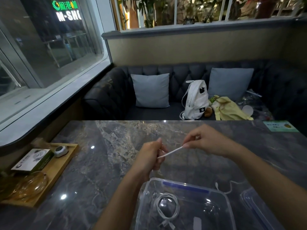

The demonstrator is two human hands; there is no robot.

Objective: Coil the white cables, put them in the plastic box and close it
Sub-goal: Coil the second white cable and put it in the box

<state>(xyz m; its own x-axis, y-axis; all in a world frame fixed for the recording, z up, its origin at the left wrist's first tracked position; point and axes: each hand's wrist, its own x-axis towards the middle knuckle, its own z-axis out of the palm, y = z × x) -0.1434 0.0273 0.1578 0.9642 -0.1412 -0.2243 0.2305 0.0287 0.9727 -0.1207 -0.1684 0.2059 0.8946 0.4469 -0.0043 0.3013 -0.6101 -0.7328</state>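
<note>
A short stretch of white cable (170,152) runs taut between my two hands above the marble table (106,163). My left hand (152,156) grips one end with curled fingers; my right hand (203,141) pinches the other end between thumb and fingertip. Below them stands the clear plastic box (224,206), open, with one coiled white cable (167,207) lying inside. Another white cable (230,186) lies loose on the table just behind the box, its plug end near the rim. The box lid (259,211) lies to the right of the box.
A wooden tray (64,163) at the left holds a small box, a grey round gadget and a glass dish. A green card (280,126) lies at the far right edge. Beyond the table is a dark sofa with cushions and a white backpack (195,100).
</note>
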